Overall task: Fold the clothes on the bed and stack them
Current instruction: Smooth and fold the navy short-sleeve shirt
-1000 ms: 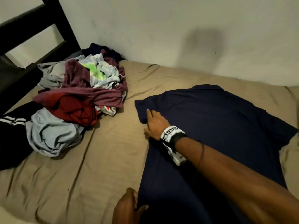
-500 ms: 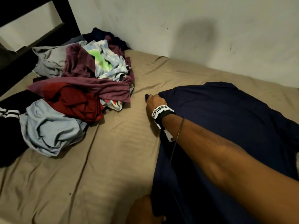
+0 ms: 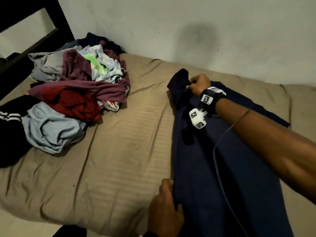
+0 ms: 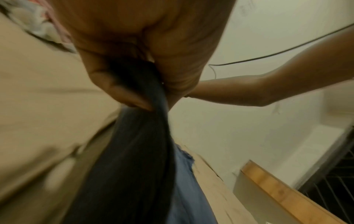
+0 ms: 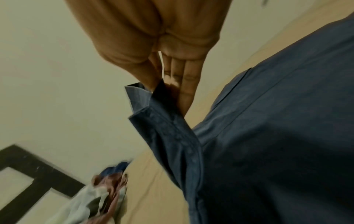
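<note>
— Where is the shirt [image 3: 213,159] lying?
— On the bed [image 3: 119,151]; its sleeve is pinched by the right hand [image 3: 199,86], its near edge gripped by the left hand [image 3: 165,207].

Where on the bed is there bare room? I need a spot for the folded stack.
Bare sheet runs between the clothes pile and the navy shirt, widening toward the near edge by the left hand. A thinner strip lies along the wall beyond the right hand. The far left corner is crowded with clothes.
</note>
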The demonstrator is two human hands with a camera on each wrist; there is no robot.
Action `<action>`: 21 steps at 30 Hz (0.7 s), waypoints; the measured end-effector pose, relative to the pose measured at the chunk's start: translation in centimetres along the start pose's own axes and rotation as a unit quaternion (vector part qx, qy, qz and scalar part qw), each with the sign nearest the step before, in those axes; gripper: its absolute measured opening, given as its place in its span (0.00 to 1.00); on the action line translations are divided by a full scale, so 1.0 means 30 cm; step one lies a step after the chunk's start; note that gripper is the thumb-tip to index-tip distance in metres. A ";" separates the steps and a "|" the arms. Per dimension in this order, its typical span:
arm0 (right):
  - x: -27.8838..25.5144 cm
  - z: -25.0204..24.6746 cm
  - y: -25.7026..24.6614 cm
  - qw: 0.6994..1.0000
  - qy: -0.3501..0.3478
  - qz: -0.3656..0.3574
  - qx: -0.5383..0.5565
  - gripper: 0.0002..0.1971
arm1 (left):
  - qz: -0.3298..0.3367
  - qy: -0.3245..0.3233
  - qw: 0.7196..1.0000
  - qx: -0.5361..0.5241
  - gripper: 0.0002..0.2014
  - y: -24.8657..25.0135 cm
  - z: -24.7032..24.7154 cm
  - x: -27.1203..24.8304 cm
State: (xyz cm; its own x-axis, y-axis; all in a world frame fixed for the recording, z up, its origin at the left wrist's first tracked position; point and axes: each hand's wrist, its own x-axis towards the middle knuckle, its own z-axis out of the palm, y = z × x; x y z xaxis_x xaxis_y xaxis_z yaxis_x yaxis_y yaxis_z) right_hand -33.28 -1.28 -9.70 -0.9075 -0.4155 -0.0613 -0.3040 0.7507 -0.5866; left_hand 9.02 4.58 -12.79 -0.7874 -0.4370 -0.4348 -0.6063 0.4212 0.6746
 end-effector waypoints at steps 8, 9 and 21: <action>-0.126 -0.187 0.514 0.911 -0.016 0.287 0.297 0.08 | 0.060 -0.023 0.975 0.211 0.24 0.097 0.333 0.031; -0.157 -0.158 0.551 0.890 -0.041 0.318 0.323 0.10 | 0.059 -0.007 0.972 0.227 0.26 0.069 0.380 0.039; -0.050 -0.015 0.647 0.951 0.101 0.216 0.198 0.28 | 0.080 0.063 0.971 0.215 0.42 0.068 0.492 0.128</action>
State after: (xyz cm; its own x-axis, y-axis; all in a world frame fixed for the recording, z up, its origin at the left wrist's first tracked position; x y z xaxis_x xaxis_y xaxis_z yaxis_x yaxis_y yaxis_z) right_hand -37.95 14.14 -20.64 -0.9722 0.0251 -0.2329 0.2067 0.5599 -0.8023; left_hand 3.11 15.48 -21.88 -0.8716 -0.4215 -0.2504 -0.4898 0.7726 0.4041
